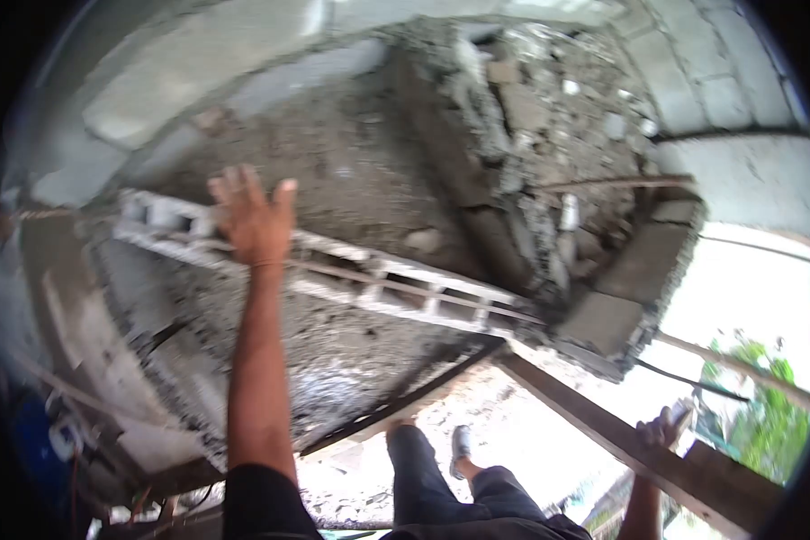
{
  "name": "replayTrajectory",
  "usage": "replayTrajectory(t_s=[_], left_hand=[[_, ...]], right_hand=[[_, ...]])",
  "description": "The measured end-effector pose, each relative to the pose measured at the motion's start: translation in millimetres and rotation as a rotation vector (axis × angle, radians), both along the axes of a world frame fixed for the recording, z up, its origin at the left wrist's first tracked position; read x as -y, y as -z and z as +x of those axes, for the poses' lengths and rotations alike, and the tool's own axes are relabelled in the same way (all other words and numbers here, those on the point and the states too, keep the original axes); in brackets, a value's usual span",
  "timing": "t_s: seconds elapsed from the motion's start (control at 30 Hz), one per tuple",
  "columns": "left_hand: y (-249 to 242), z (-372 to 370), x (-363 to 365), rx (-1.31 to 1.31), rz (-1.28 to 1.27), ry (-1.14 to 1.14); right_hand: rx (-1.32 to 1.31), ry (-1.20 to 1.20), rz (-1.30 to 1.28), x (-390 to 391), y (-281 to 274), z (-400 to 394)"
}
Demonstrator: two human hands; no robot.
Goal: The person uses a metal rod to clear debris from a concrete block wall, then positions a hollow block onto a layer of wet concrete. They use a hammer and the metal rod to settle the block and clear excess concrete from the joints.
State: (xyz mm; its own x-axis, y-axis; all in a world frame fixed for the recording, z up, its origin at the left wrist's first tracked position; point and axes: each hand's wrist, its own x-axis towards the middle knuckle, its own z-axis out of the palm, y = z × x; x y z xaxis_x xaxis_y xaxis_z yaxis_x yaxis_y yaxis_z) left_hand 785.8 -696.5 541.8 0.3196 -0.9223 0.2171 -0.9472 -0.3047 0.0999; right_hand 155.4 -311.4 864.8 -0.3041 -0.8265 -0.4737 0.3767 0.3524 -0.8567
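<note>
My left hand (pixel 254 216) is stretched out with its fingers spread, over or against the left part of a row of hollow concrete blocks (pixel 405 292). A thin rod (pixel 333 269) runs lengthwise along the top of that row. At the lower right, my right hand (pixel 664 428) is at a wooden beam (pixel 594 414), its fingers bent near the beam's upper edge. What it holds, if anything, is too small to make out.
Rubble and mortar (pixel 585 99) fill a space at the upper right, bordered by block walls (pixel 720 94). Rough ground (pixel 351 153) lies behind the block row. My legs (pixel 423 477) show below, with bright ground beneath. Green plants (pixel 769 405) are at the right.
</note>
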Motion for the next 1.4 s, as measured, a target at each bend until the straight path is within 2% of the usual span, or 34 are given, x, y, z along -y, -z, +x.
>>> replayTrajectory(t_s=[0.07, 0.13, 0.2, 0.27, 0.3, 0.33, 0.4, 0.43, 0.47, 0.53, 0.57, 0.6, 0.67, 0.73, 0.77, 0.8, 0.87, 1.0, 1.07, 1.1, 1.13, 1.23, 1.27, 1.3, 1.33, 1.37, 1.4], left_hand=[[7, 1, 0, -0.040, 0.023, -0.054], [3, -1, 1, -0.023, 0.105, -0.073], [4, -8, 5, 0.023, 0.077, -0.055], [1, -6, 3, -0.091, 0.179, -0.127], [3, -5, 2, -0.112, 0.079, -0.131], [4, -1, 1, -0.108, 0.071, -0.134], [5, 4, -1, -0.213, 0.060, -0.098], [8, 6, -1, -0.223, 0.043, -0.096], [13, 9, -2, -0.217, 0.001, -0.072], [8, 10, -5, -0.216, -0.053, -0.049], [4, 13, -10, -0.188, -0.164, 0.001], [-8, 12, -16, -0.157, -0.276, 0.049], [-35, 1, -27, -0.186, -0.327, 0.041], [-72, -20, -38, -0.325, -0.455, 0.074], [-97, -34, -45, -0.548, -0.454, 0.105], [-119, -53, -52, -0.557, -0.465, 0.105], [-171, -93, -72, -1.039, -0.514, 0.286], [-316, -205, -150, -1.327, -0.507, 0.769], [-382, -253, -198, -1.275, -0.482, 1.182], [-407, -279, -224, -1.239, -0.500, 1.340], [-426, -305, -249, -1.213, -0.525, 1.451], [-469, -392, -318, -1.209, -0.554, 1.632], [-474, -421, -340, -1.225, -0.547, 1.640], [-475, -448, -362, -1.240, -0.535, 1.624], [-474, -471, -383, -1.264, -0.520, 1.593], [-470, -492, -402, -1.293, -0.503, 1.548], [-465, -508, -414, -1.331, -0.485, 1.490]], right_hand=[[0.072, 0.238, 0.012, 21, -6, 36], [0.102, 0.190, -0.006, 10, 2, 17], [0.140, 0.153, -0.054, 11, 4, 16], [0.137, 0.173, -0.019, 12, 1, 19], [0.291, -0.062, -0.160, 6, 8, 1], [0.296, -0.066, -0.167, 11, 7, 9], [0.100, 0.212, -0.048, 14, 2, 26], [0.061, 0.254, -0.039, 18, 0, 35], [0.100, 0.233, -0.054, 20, -1, 37], [0.173, 0.018, -0.151, 15, 5, 22], [0.150, 0.060, -0.139, 17, 3, 30], [0.179, 0.074, -0.134, 18, 3, 31], [0.135, 0.114, -0.149, 19, 2, 40], [0.091, 0.111, -0.183, 18, 3, 43], [0.114, 0.060, -0.205, 16, 3, 43], [0.138, 0.007, -0.225, 14, 2, 42], [0.180, -0.275, -0.317, 12, 6, 36], [0.301, -0.511, -0.479, 8, 16, 25], [0.384, -0.532, -0.579, 1, 24, 22], [0.343, -0.543, -0.610, -3, 30, 14], [0.268, -0.413, -0.526, -12, 27, 15], [-0.347, -0.412, -0.611, -25, 24, 5], [0.003, -0.214, -0.698, -25, 32, 9], [0.160, -0.060, -0.603, -30, 26, 13], [0.079, -0.058, -0.624, -36, 23, 19], [-0.032, -0.209, -0.708, -27, 37, 7], [-0.076, -0.243, -0.789, -34, 38, 6]])
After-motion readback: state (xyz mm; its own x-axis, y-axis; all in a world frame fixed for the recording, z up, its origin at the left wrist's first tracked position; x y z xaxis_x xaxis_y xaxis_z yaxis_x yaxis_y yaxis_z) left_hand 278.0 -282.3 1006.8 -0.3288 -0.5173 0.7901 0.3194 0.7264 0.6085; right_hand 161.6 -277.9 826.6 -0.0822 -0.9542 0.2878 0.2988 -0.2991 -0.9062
